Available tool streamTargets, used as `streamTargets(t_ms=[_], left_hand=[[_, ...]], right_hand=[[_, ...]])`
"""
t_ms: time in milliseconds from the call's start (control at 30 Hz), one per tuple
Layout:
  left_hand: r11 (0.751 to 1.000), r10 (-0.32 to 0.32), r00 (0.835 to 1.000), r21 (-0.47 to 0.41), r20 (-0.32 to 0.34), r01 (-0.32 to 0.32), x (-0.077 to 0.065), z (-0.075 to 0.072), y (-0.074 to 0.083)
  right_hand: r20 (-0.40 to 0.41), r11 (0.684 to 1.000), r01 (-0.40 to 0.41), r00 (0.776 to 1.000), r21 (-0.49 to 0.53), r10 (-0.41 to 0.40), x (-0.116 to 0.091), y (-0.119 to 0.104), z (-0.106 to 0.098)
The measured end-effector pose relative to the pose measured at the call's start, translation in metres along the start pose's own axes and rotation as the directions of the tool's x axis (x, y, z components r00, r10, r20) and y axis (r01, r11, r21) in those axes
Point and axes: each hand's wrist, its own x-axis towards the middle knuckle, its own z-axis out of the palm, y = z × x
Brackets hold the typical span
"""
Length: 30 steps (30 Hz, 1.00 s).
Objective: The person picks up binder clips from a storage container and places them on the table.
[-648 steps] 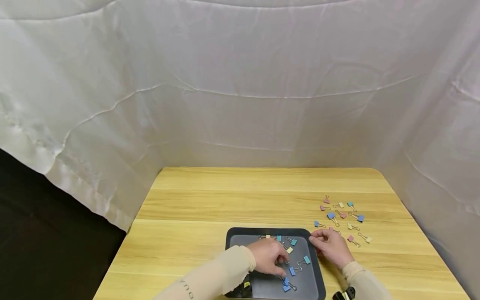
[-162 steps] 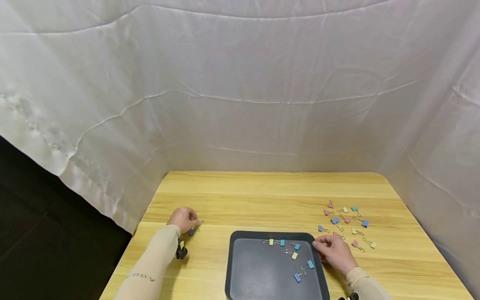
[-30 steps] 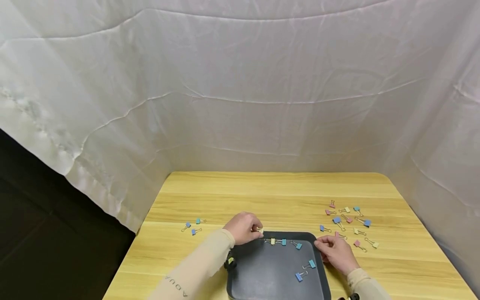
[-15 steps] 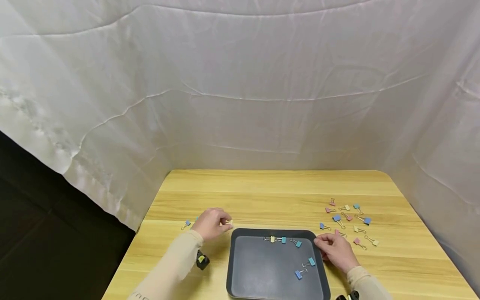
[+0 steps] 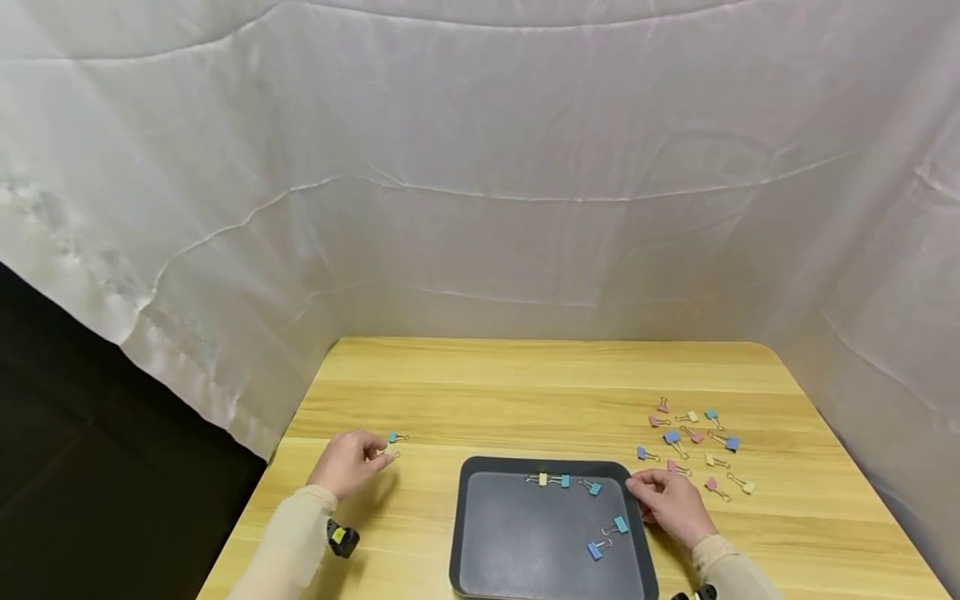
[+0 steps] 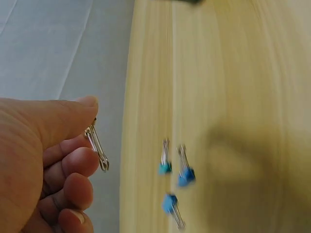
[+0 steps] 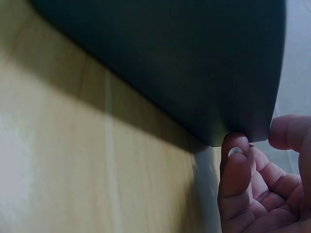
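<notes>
My left hand [image 5: 351,463] pinches a yellow binder clip [image 5: 392,452] over the left part of the table. In the left wrist view the thumb hides most of this clip; its wire handles [image 6: 98,148] stick out below. Beyond it on the wood lie a teal binder clip [image 6: 165,167] and two blue ones. My right hand [image 5: 670,502] grips the far right corner of the dark grey tray [image 5: 459,533], thumb and fingers at its rim. Several binder clips lie in the tray, among them a yellow one [image 5: 542,479], a teal one [image 5: 619,524] and a blue one [image 5: 595,551].
Right of the tray, several pink, yellow, blue and teal binder clips [image 5: 696,436] lie scattered on the wooden table [image 5: 525,400]. Pale curtains [image 5: 525,250] hang round the table's back and sides.
Earlier, blue and teal clips went from the tray to the table's left. Over the last second my left hand carries the yellow clip leftward from the tray's rim. My right hand stays at the tray.
</notes>
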Motion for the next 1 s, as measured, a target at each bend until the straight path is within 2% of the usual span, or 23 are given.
streamTargets(t_ms=[133, 300, 700, 1000], left_hand=[[0.999, -0.049, 0.999, 0.003, -0.019, 0.049, -0.008, -0.003, -0.016], [0.995, -0.099, 0.995, 0.027, -0.02, 0.099, -0.017, -0.005, -0.028], [0.99, -0.111, 0.993, 0.083, -0.039, 0.114, -0.026, -0.004, -0.038], [0.986, -0.146, 0.989, 0.076, -0.027, 0.147, -0.033, 0.004, -0.045]], right_hand=[[-0.001, 1.0, -0.012, 1.0, 0.021, 0.012, -0.001, 0.001, 0.0], [0.001, 1.0, -0.018, 1.0, 0.021, 0.018, -0.003, 0.003, -0.001], [-0.015, 1.0, -0.016, 1.0, 0.01, 0.016, -0.003, 0.005, 0.001], [-0.016, 0.999, -0.029, 0.999, 0.019, 0.029, -0.003, 0.002, 0.002]])
